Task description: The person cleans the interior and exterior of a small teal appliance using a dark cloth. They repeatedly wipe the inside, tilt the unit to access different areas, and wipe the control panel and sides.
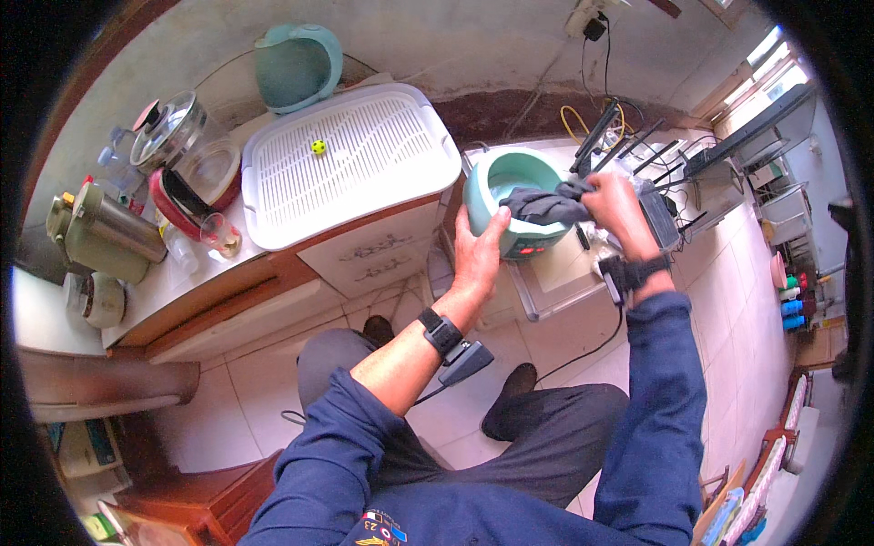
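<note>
A pale green, round appliance pot (481, 185) with a hollow bowl and a lit red display (531, 250) stands on a low surface in front of me. My left hand (480, 249) grips its near left side, the thumb near the rim. In my right hand (612, 205) is one end of a dark grey cloth (546, 205). The cloth hangs bunched across the pot's right rim and partly into the bowl. What lies under the cloth is hidden.
Left of the pot, a white slatted tray (396, 184) bears a small yellow-green ball (318, 147). Behind it stands a green pitcher (297, 68). A glass kettle (171, 130), a flask (113, 232) and a clear cup (221, 235) crowd the left. Black-antenna routers (657, 218) and cables adjoin my right hand.
</note>
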### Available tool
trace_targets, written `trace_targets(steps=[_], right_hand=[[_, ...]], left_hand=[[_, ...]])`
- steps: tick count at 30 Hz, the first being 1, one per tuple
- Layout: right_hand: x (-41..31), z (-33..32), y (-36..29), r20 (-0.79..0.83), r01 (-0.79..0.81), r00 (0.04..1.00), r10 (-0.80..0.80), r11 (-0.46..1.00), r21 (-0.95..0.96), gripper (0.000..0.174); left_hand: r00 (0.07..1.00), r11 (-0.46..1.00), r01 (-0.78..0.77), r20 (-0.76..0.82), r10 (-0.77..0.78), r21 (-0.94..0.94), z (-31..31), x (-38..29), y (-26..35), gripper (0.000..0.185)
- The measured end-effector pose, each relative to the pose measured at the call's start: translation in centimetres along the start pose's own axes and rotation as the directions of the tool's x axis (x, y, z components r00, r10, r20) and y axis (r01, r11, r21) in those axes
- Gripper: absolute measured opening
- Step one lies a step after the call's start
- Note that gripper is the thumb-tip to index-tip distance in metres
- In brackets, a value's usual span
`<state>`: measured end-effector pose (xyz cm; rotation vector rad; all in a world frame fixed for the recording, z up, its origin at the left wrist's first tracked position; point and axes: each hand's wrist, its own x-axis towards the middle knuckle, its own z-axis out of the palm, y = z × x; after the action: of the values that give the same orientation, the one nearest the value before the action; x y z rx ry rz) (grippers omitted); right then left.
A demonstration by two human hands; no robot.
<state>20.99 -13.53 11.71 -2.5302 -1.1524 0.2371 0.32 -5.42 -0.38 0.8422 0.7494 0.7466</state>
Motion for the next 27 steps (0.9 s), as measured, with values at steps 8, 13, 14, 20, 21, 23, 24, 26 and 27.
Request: trace_targets(steps=[8,13,14,20,21,23,24,26,27], right_hand=[[-12.2,0.6,5.1,0.171,-0.113,0.985,-0.037,0.612,0.783,0.022],[-12.3,3.2,8.1,-0.061,0.044,0.995,0.078,0.200,0.979,0.024],[-12.0,3.4,8.4,-0.126,0.117,0.988,0.086,0.104,0.988,0.025],[-11.2,3.6,7.6,-0.231,0.228,0.959,0.165,0.039,0.973,0.028],[-11.3,3.8,7.3,-0.229,0.222,0.964,0.135,0.062,0.973,0.028],[-11.4,4.3,6.6,-0.092,-0.008,0.983,0.157,0.540,0.842,0.037],[-11.6,4.7,6.2,-0.092,0.011,0.992,0.081,0.690,0.724,0.041],[-12.2,5.4,5.4,-0.096,0.115,0.992,-0.076,0.854,0.508,0.060],[-12.5,6.0,4.9,-0.119,0.127,0.989,-0.086,0.905,0.406,0.063]], left_hand=[[0.982,0.986,0.118,0.163,-0.098,-0.120,-0.9,-0.9,2.0,0.094],[0.971,0.984,0.077,0.235,-0.038,-0.160,-1.4,-0.2,2.0,0.075],[0.965,0.986,0.065,0.260,-0.022,-0.155,-1.5,0.1,1.9,0.062],[0.936,0.978,0.088,0.352,-0.016,-0.190,-2.2,1.3,1.6,0.068],[0.936,0.975,0.119,0.349,-0.048,-0.185,-2.4,1.5,1.7,0.074],[0.925,0.978,0.116,0.377,-0.044,-0.171,-2.5,1.4,1.8,0.078],[0.926,0.983,0.099,0.376,-0.035,-0.152,-2.5,1.3,1.8,0.079],[0.931,0.990,0.063,0.364,-0.012,-0.128,-2.3,1.0,2.0,0.086],[0.938,0.992,0.058,0.346,-0.016,-0.114,-2.1,0.9,2.1,0.089]])
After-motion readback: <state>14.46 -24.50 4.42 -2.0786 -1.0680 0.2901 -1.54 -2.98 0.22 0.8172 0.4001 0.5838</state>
